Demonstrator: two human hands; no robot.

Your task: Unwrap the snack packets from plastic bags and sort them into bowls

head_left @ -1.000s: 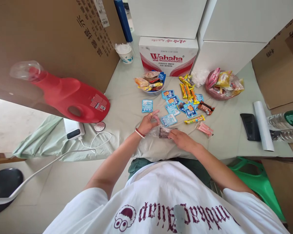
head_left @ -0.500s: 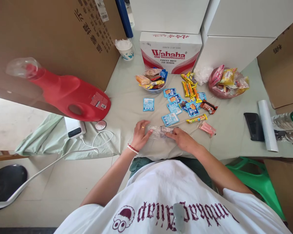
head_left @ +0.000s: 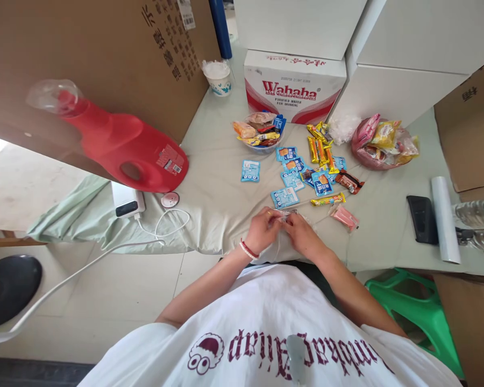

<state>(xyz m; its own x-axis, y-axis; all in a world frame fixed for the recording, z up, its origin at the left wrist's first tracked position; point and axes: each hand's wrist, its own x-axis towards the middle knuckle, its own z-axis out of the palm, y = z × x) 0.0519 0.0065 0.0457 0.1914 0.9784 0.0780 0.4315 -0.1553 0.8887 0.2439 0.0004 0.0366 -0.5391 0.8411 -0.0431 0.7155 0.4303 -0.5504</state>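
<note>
My left hand (head_left: 263, 229) and my right hand (head_left: 300, 234) meet at the table's front edge, fingers pinched together on a small clear plastic bag (head_left: 287, 214) that holds something dark. Most of the bag is hidden by my fingers. Just beyond the hands lie several blue snack packets (head_left: 284, 197), a yellow candy bar (head_left: 328, 200) and a pink packet (head_left: 344, 216) on the pale green cloth (head_left: 213, 188).
A clear bowl of snacks (head_left: 259, 133) and a pink bag of snacks (head_left: 381, 144) sit further back, before a Wahaha box (head_left: 293, 88). A red jug (head_left: 116, 146), power bank (head_left: 128, 201) and cable lie left. A black phone (head_left: 421, 219) and white roll (head_left: 445, 219) lie right.
My hands have drawn together over the clear bag, bunching it up between the fingers. A second ago it lay stretched out between them. The view has shifted slightly.
</note>
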